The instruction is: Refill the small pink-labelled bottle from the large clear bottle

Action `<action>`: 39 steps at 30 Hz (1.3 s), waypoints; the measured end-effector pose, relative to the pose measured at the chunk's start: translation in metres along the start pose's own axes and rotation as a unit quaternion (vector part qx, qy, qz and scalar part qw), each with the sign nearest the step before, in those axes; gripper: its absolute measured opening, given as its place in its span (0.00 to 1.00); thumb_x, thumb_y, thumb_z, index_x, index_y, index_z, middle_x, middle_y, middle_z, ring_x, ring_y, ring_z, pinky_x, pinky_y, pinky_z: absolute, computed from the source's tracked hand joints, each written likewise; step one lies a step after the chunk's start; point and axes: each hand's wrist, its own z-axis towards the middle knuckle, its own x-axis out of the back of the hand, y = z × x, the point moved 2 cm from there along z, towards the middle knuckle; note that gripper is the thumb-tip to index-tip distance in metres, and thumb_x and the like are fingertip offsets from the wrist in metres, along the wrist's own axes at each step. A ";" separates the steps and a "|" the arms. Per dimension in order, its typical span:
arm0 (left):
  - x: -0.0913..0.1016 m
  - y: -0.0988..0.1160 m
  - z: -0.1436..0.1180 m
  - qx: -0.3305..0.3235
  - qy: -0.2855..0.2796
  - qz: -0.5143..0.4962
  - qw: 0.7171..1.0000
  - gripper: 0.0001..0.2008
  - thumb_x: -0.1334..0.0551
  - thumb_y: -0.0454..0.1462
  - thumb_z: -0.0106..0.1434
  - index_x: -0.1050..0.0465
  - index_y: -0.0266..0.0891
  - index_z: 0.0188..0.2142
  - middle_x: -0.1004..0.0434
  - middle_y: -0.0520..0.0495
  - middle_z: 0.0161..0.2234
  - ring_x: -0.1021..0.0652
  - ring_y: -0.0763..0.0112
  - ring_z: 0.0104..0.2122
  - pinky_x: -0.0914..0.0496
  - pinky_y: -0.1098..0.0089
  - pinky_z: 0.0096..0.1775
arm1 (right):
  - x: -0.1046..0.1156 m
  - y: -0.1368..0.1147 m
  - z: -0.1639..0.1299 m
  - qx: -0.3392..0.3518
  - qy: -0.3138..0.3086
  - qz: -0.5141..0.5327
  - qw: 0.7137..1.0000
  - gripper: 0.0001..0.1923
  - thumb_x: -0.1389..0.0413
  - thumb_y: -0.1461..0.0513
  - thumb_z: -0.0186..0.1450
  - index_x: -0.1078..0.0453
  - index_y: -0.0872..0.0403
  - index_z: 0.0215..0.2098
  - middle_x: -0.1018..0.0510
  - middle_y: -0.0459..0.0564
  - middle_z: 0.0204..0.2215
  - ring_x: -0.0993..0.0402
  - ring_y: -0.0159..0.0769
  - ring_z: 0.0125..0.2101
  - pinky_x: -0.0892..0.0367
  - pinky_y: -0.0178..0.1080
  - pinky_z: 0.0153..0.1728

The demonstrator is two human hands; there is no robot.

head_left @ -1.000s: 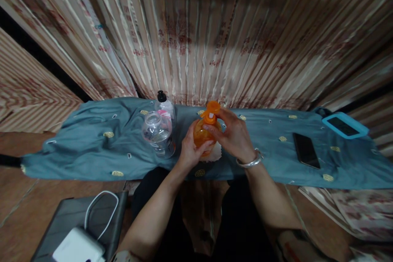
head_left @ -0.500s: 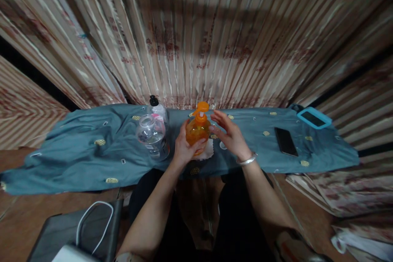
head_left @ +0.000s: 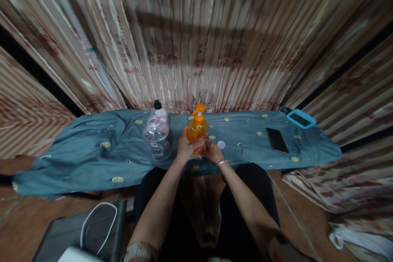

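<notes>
An orange see-through pump bottle (head_left: 196, 132) with an orange pump head stands upright near the middle of the cloth-covered surface. My left hand (head_left: 185, 147) is wrapped round its lower left side, thumb across the front. Close against the bottle's lower right is my right hand (head_left: 214, 152), its fingers closed; what they hold, if anything, is hidden. Only a sliver of something white shows at the bottle's base, between the hands. A small white disc (head_left: 221, 144) lies just right of my right hand.
On the left stand a clear empty plastic bottle (head_left: 158, 139) and, behind it, a bottle with a black cap (head_left: 157, 105). A black phone (head_left: 277, 140) and a blue-framed device (head_left: 301, 119) lie at the right. A pleated curtain (head_left: 196, 41) hangs behind the blue-green cloth (head_left: 86, 151).
My right hand has come down from beside the pump head to the bottle's base, its spread fingers now closed. My left hand keeps its hold. The white scalloped piece below the bottle is now mostly hidden.
</notes>
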 end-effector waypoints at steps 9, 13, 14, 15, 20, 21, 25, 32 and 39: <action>0.012 0.013 -0.001 0.004 0.044 -0.013 0.999 0.27 0.25 0.43 0.50 0.29 0.41 0.48 0.17 0.46 0.43 0.18 0.60 0.42 0.24 0.60 0.46 | -0.008 0.011 -0.025 -0.040 -0.011 0.085 0.995 0.15 0.39 0.55 0.73 0.26 0.55 0.54 0.21 0.52 0.51 0.20 0.41 0.46 0.22 0.48 0.47; 0.015 0.011 -0.001 0.012 0.053 -0.007 0.998 0.26 0.26 0.42 0.51 0.29 0.41 0.47 0.17 0.44 0.45 0.18 0.59 0.46 0.25 0.59 0.50 | -0.008 0.023 -0.050 -0.028 0.018 0.177 0.984 0.14 0.39 0.55 0.73 0.26 0.56 0.51 0.20 0.51 0.47 0.20 0.39 0.42 0.22 0.45 0.44; 0.015 0.011 -0.001 0.018 0.054 -0.001 0.998 0.26 0.25 0.42 0.51 0.29 0.41 0.48 0.18 0.44 0.46 0.18 0.58 0.46 0.25 0.58 0.51 | -0.005 0.026 -0.056 -0.021 0.031 0.203 0.979 0.14 0.39 0.55 0.73 0.26 0.56 0.50 0.20 0.50 0.46 0.20 0.38 0.41 0.22 0.45 0.42; 0.015 0.010 -0.001 0.023 0.054 0.005 0.998 0.27 0.25 0.41 0.51 0.29 0.41 0.49 0.18 0.43 0.46 0.18 0.57 0.47 0.25 0.58 0.51 | -0.001 0.028 -0.062 -0.013 0.046 0.230 0.972 0.14 0.39 0.54 0.73 0.26 0.56 0.50 0.20 0.50 0.45 0.20 0.38 0.40 0.22 0.44 0.42; 0.011 0.012 -0.003 0.018 0.037 0.019 0.999 0.29 0.26 0.39 0.51 0.30 0.40 0.52 0.18 0.43 0.46 0.18 0.56 0.47 0.25 0.57 0.51 | 0.037 0.020 -0.075 0.057 0.133 0.354 0.924 0.16 0.42 0.52 0.75 0.26 0.56 0.49 0.20 0.48 0.40 0.21 0.34 0.34 0.23 0.40 0.36; 0.011 0.013 -0.003 0.020 0.033 0.021 0.999 0.29 0.26 0.39 0.51 0.30 0.40 0.52 0.18 0.43 0.46 0.18 0.55 0.47 0.25 0.57 0.51 | 0.046 0.012 -0.073 0.074 0.147 0.372 0.914 0.17 0.43 0.51 0.75 0.27 0.56 0.50 0.20 0.48 0.39 0.22 0.33 0.33 0.23 0.40 0.35; 0.010 0.011 -0.003 0.016 0.032 0.029 0.999 0.30 0.26 0.38 0.50 0.30 0.40 0.53 0.18 0.42 0.48 0.18 0.54 0.49 0.25 0.57 0.53 | 0.069 -0.033 -0.058 0.147 0.207 0.394 0.883 0.19 0.45 0.49 0.76 0.28 0.55 0.53 0.20 0.50 0.43 0.21 0.36 0.37 0.22 0.43 0.40; 0.014 0.004 -0.003 -0.010 0.032 0.009 0.999 0.26 0.31 0.37 0.53 0.31 0.39 0.52 0.17 0.43 0.45 0.18 0.59 0.43 0.24 0.59 0.50 | 0.038 -0.091 -0.020 0.211 0.240 0.279 0.906 0.18 0.40 0.52 0.73 0.27 0.54 0.54 0.22 0.54 0.54 0.24 0.45 0.52 0.28 0.55 0.55; 0.015 0.007 -0.004 -0.005 0.015 0.004 1.000 0.28 0.27 0.41 0.51 0.30 0.43 0.51 0.18 0.46 0.45 0.18 0.58 0.46 0.26 0.59 0.50 | 0.064 -0.083 0.029 0.240 0.150 0.187 0.941 0.14 0.39 0.53 0.73 0.25 0.56 0.46 0.20 0.48 0.41 0.20 0.36 0.38 0.22 0.44 0.41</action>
